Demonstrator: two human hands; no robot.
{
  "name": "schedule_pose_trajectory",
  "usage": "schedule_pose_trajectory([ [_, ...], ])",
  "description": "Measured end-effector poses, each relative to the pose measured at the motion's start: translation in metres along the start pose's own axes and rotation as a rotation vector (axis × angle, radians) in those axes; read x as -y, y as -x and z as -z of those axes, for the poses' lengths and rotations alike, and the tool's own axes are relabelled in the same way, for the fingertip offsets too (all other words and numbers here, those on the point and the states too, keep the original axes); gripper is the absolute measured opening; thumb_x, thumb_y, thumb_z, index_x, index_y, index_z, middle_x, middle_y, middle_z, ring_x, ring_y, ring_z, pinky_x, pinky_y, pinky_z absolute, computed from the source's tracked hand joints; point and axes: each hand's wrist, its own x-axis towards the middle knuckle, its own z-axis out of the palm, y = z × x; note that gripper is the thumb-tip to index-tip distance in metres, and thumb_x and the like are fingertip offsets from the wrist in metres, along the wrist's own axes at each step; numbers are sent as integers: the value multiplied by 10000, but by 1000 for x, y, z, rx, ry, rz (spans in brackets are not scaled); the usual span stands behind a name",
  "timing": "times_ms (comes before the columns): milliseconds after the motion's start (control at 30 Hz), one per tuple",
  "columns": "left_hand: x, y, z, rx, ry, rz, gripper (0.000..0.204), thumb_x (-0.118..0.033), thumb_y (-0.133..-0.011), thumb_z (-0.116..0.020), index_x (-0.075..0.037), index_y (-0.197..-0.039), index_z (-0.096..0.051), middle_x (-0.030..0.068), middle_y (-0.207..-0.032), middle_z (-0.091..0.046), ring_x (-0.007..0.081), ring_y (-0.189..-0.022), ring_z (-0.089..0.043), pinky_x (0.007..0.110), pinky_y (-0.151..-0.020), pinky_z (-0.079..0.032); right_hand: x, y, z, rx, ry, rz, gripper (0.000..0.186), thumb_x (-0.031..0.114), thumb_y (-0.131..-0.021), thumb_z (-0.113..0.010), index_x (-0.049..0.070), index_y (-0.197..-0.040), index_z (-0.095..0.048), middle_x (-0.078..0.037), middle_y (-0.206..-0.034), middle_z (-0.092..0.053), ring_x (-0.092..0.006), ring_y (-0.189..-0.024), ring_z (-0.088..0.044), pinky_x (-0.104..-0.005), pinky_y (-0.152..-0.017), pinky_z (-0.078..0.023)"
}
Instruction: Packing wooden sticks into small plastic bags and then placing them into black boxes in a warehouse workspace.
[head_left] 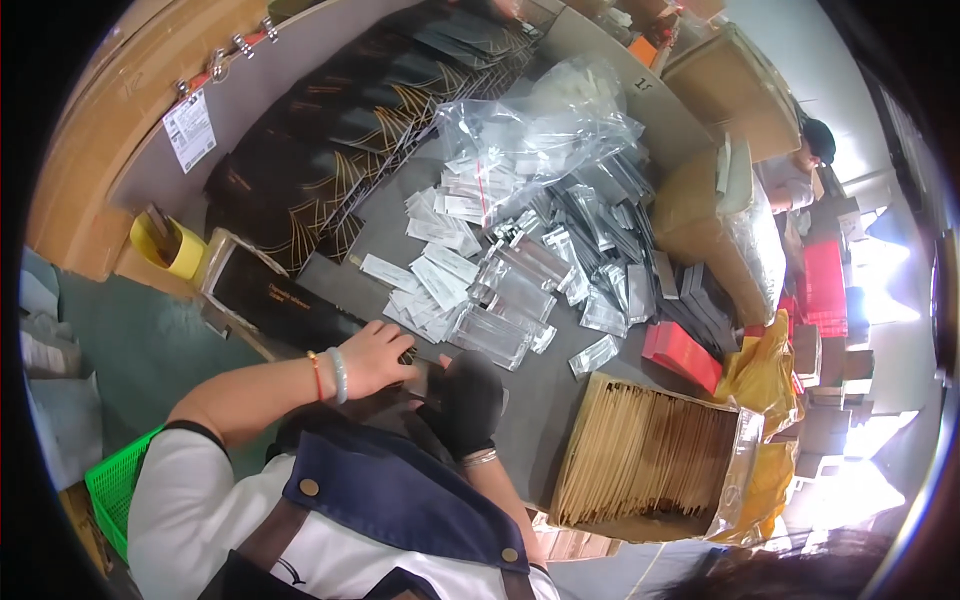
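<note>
My left hand [372,360] is at the table's near edge, with a red cord and a pale bracelet on its wrist. Its fingers are curled down over something dark that I cannot make out. Close by on its right is my right hand [470,395], in a black glove with bare fingertips. Its thumb and fingers point left around a small dark, greyish piece, mostly hidden. A long black box [290,300] with gold lettering lies just left of my left hand. Beyond the hands are white slim packets [435,280] and clear plastic sachets [490,335], in loose piles.
Black printed sleeves [330,150] with gold lines are stacked along the far left. A clear plastic bag [560,120] lies behind the sachets. At right stand a carton of packed brown cards [650,460] and a red box [682,355]. Another person [800,170] is at far right.
</note>
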Motion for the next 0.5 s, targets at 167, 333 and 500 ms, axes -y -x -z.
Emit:
schedule_pose_trajectory([
  [167, 10, -14, 65, 62, -109, -138, 116, -149, -696, -644, -190, -805, -645, 80, -971, -555, 275, -942, -546, 418, -757, -443, -30, 9, 19, 100, -20, 53, 573, 448, -662, -770, 100, -1083, -596, -75, -982, -609, -308, -944, -580, -444, -781, -437],
  [333, 95, -7, 92, -485, -404, 47, 152, -74, -641, -700, -66, -756, -601, 119, -1081, -560, 335, -1024, -536, 417, -835, -483, -31, 23, 38, 13, 34, -238, 558, 418, -622, -826, 93, -1021, -614, -99, -1005, -593, -313, -958, -573, -432, -801, -456],
  [500, 35, 39, -6, -446, 181, 458, 384, -269, -589, -861, -82, -759, -571, 135, -1182, -531, 349, -1198, -465, 542, -1073, -298, -9, 21, 29, 123, 127, -219, 584, 412, -632, -802, 125, -1090, -581, -81, -1028, -595, -302, -949, -575, -437, -817, -422],
])
